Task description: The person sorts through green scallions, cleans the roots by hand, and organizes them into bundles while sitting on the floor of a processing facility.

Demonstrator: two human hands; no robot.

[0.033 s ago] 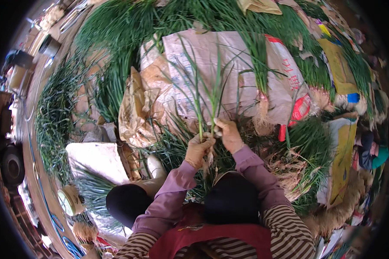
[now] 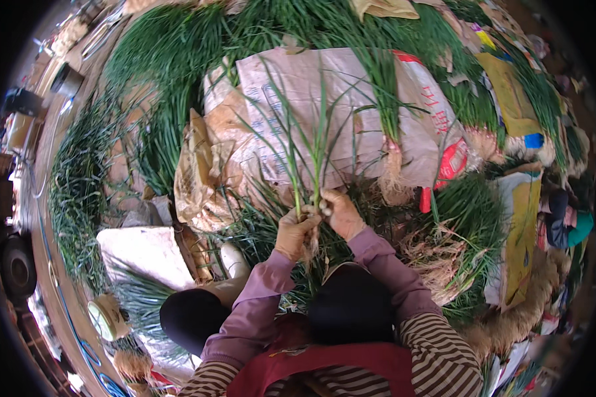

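Both hands are together in front of my knees, in what look like tan gloves. My left hand (image 2: 295, 236) is closed round the lower stems of green onions (image 2: 291, 162), whose leaves fan up and away from me. Pale roots dangle below its fingers. Close against it, my right hand (image 2: 341, 214) pinches the base of another green onion stem (image 2: 318, 155). Just beyond lies a whitish woven sack (image 2: 285, 86). On its right part rests a bundle of green onions (image 2: 391, 119) with the roots toward me.
Heaps of green onions (image 2: 165, 46) cover the far side and left. A loose pile with tangled roots (image 2: 444, 264) lies at my right. Near my left knee are a white sack (image 2: 146, 251) and a round tub (image 2: 107, 317). A yellow sack (image 2: 520, 245) lies far right.
The whole view has shifted slightly. My right hand has come down closer to my left, and the held onions remain in my grip.
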